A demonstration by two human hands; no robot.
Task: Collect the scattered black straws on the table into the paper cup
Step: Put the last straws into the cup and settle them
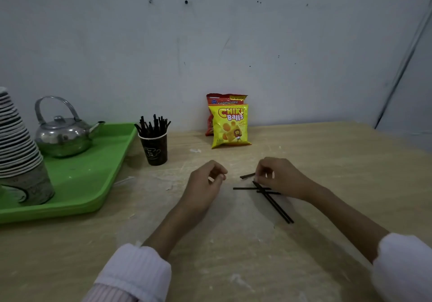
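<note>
A black paper cup [156,149] stands on the wooden table beside the tray, with several black straws [153,125] upright in it. Several more black straws [273,202] lie crossed on the table at centre right. My right hand [279,176] rests over their far ends, and its fingertips pinch a short straw [247,176] that sticks out to the left. My left hand [207,182] hovers just left of the pile, fingers curled, nothing visible in it.
A green tray [93,173] on the left carries a metal kettle [62,133] and a stack of paper cups [18,152]. Two snack bags [230,124] lean against the wall behind the straws. The table's right edge runs near the wall corner.
</note>
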